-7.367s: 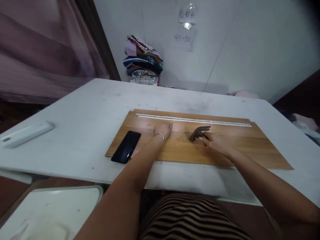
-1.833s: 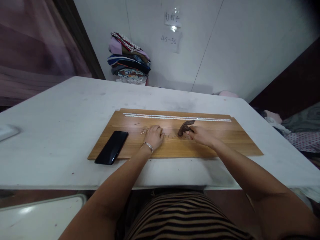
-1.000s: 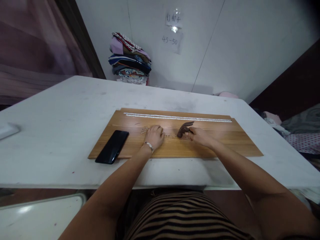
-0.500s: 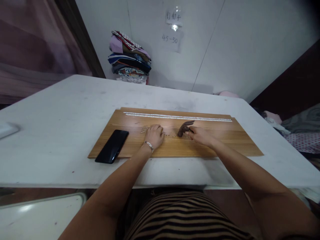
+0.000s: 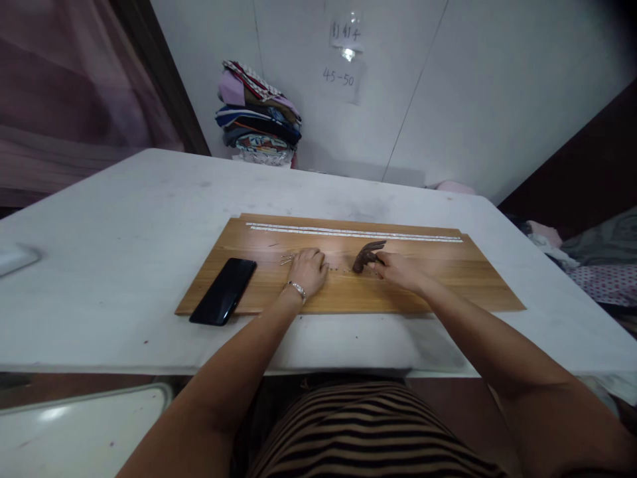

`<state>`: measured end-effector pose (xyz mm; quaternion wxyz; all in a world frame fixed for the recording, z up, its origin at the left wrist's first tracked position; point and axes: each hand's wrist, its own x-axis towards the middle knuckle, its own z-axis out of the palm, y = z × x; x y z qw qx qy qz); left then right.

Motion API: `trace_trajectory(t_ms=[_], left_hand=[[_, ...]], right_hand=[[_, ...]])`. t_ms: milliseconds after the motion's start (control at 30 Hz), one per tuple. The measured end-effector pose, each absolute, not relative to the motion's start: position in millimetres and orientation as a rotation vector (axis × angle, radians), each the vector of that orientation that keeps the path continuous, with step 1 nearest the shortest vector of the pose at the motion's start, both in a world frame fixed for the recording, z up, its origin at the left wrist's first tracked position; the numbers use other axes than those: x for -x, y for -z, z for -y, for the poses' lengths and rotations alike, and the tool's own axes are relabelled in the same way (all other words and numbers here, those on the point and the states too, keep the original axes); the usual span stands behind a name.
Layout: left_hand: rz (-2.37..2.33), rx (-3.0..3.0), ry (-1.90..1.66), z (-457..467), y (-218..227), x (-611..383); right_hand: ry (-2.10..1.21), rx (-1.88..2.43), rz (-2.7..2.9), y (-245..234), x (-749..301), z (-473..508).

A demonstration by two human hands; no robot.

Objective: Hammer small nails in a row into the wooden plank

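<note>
My right hand (image 5: pixel 396 269) grips the handle of a claw hammer (image 5: pixel 365 259) close to its head. The hammer's head is down at the wooden board (image 5: pixel 428 292), claw pointing up and to the right. A row of small dark nail heads (image 5: pixel 334 269) runs along the board between my hands. Palm down on the board, my left hand (image 5: pixel 307 268) lies with its fingers stretched out, a bracelet at the wrist. Several loose nails (image 5: pixel 286 259) lie just left of its fingers, partly covered by the hand.
A black phone (image 5: pixel 223 292) lies over the board's left front edge. Two white measuring strips (image 5: pixel 353 232) run along the board's far side. The board rests on a white table (image 5: pixel 124 252). Folded clothes (image 5: pixel 261 119) are stacked against the wall, and a white stool (image 5: pixel 84 425) stands below left.
Almost nothing differs. The hammer head sits very slightly lower and further left, while my left hand stays in place on the board.
</note>
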<state>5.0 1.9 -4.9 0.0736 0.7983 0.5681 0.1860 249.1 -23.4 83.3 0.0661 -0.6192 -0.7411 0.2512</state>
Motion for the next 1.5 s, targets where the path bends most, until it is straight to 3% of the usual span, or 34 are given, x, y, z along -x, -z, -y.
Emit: trace_trajectory(t_ms=[1500], left_hand=[[-1.709,-2.397,-0.538,-2,4,-5]], right_hand=[[-0.755,1.838,2.234,-79,-254,20]])
